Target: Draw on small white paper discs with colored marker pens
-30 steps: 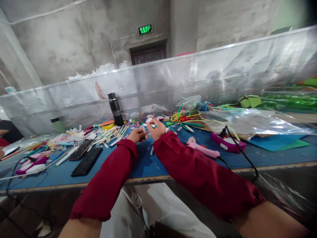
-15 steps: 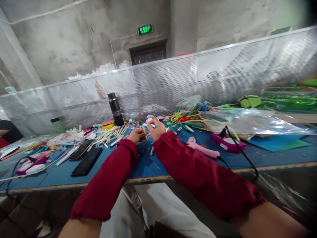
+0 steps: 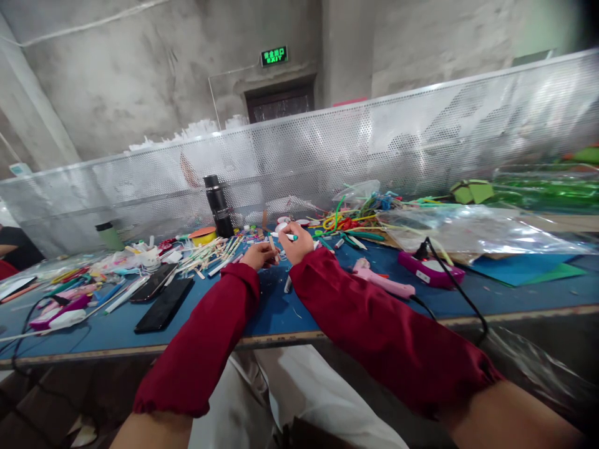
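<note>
My left hand (image 3: 261, 255) pinches a short flat wooden stick (image 3: 274, 247), which stands up from the fingers, over the middle of the table. Just to its right, my right hand (image 3: 297, 242) is closed around a white marker with a green end (image 3: 291, 237). The marker's tip points left toward the stick; whether the two touch I cannot tell. Both forearms wear dark red sleeves. Below my right hand a small white-and-grey marker or cap (image 3: 287, 285) lies on the blue table. Left of my left hand is a pile of wooden sticks (image 3: 210, 254).
Two black phones (image 3: 163, 305) lie at left. A black thermos (image 3: 218, 206) stands at the back. A pink glue gun (image 3: 381, 280) and a purple power strip (image 3: 430, 269) with a black cord are at right. Coloured pipe cleaners (image 3: 349, 218) and plastic bags (image 3: 491, 227) lie behind.
</note>
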The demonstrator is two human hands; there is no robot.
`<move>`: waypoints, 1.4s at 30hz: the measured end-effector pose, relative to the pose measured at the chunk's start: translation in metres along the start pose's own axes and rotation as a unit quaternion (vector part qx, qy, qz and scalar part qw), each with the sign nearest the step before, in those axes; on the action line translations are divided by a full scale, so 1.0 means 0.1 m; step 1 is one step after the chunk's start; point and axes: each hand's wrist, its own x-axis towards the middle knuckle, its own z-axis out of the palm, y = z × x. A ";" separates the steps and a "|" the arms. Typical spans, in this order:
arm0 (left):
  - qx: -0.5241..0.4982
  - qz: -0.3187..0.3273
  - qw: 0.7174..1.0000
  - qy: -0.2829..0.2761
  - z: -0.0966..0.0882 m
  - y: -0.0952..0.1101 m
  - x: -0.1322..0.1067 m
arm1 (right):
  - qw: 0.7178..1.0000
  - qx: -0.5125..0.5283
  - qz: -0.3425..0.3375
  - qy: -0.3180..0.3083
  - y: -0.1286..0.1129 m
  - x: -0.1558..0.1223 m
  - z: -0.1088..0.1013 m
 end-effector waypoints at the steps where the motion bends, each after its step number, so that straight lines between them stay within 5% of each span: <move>1: 0.002 -0.001 1.000 0.000 0.00 0.00 0.00 | 1.000 -0.001 0.000 -0.001 0.00 0.00 0.00; 42: 0.024 -0.003 1.000 0.007 0.01 0.03 -0.04 | 1.000 -0.005 0.006 0.002 -0.02 0.00 -0.01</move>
